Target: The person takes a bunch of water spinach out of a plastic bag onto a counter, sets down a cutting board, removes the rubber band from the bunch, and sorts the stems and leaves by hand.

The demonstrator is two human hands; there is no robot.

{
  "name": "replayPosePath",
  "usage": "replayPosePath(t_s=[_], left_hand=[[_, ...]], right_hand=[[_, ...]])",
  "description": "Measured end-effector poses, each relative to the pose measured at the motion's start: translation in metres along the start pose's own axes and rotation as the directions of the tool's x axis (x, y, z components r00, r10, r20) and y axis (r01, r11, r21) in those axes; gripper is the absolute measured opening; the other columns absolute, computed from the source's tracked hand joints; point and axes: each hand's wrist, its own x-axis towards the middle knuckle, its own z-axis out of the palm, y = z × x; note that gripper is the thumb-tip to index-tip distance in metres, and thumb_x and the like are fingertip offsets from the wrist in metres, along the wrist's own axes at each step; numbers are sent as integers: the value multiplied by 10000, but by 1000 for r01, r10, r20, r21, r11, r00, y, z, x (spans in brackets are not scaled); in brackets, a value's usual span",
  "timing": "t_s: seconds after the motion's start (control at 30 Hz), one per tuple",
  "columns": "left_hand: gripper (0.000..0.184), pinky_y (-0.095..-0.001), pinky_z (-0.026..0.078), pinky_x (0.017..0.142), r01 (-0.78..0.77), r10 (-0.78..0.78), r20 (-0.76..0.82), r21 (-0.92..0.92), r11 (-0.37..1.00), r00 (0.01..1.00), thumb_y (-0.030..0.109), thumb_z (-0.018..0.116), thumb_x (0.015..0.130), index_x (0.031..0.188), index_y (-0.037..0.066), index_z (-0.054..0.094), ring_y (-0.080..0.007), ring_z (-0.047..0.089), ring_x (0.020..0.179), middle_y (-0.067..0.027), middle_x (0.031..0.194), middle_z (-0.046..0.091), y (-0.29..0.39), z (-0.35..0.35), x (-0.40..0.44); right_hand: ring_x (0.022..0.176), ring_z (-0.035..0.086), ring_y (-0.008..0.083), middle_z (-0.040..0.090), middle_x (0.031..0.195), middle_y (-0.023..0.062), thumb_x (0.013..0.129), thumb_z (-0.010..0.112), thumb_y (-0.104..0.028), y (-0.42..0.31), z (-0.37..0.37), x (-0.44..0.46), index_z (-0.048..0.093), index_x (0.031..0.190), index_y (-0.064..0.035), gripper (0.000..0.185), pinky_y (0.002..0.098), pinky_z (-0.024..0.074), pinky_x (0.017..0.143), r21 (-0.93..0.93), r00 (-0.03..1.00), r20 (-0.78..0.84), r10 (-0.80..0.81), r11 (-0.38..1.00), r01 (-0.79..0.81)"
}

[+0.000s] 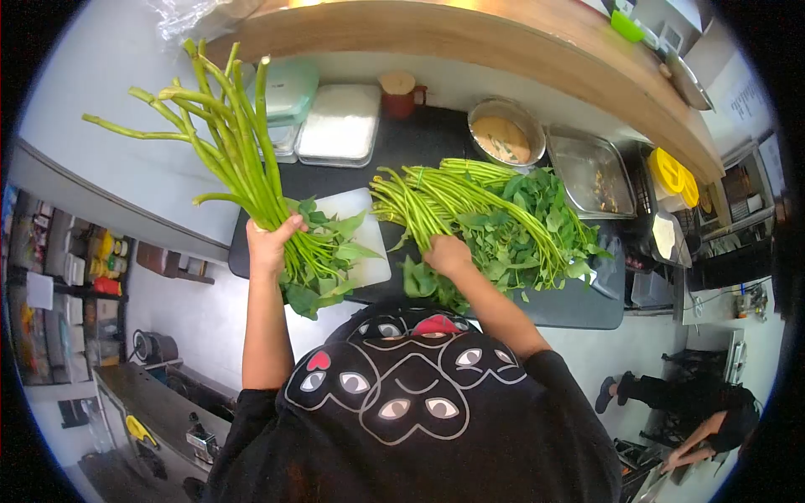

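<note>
My left hand (272, 241) is wrapped round a bunch of thick green stems (243, 147), held upright on the left with its leaves hanging below the fist. Behind those leaves lies a white cutting board (367, 243). On the dark counter (402, 138), a large pile of leafy greens (511, 214) spreads to the right, its stem ends pointing left. My right hand (447, 254) is closed on stems at the near left side of this pile. Its fingertips are partly hidden among the greens.
Along the back stand a lidded white container (340, 124), a red mug (399, 99), a round metal bowl (506, 134) and a metal tray (591, 172). A wooden shelf (470, 38) overhangs them. Another person (713, 419) is at the far lower right.
</note>
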Motion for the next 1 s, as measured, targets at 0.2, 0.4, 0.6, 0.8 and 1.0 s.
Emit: replayPosePath(t_s=[0.2,0.4,0.6,0.8,1.0], left_hand=[[232,-313,466,604,36,-34,60,-19,999,998,31,671,670,848,9,524,-199,580,618,-86,706,577,8,-6,1],[173,-300,484,623,139,-113,136,-199,970,984,52,679,699,831,9,575,-183,604,630,-86,724,617,3,60,7],[220,-270,494,615,290,-201,295,-298,910,934,36,700,715,896,12,578,-144,600,654,-61,769,623,-3,127,2],[235,-279,500,637,333,-205,316,-434,837,926,43,697,728,927,26,573,-157,598,699,-61,820,616,-18,139,2],[276,-305,511,656,356,-202,356,-443,823,912,35,686,717,959,33,555,-174,595,720,-61,857,600,-20,138,6]], right_hand=[[676,606,317,608,700,166,812,530,-182,19,-29,-4,597,851,-5,193,402,484,658,815,976,-129,174,579,5],[623,565,313,603,809,149,854,493,-130,-15,-66,-12,536,1059,20,258,363,484,638,284,560,-822,-105,777,562],[730,634,199,631,860,140,792,615,-53,-69,-81,-51,520,1075,-31,299,292,502,643,602,809,-584,-60,637,482],[747,633,256,638,884,151,753,639,-38,-63,-81,-59,585,989,-36,242,319,503,650,391,739,-654,-161,764,513],[770,617,289,644,894,124,734,641,-20,-63,-79,-51,620,971,-52,240,334,494,706,100,564,-714,-415,737,669]])
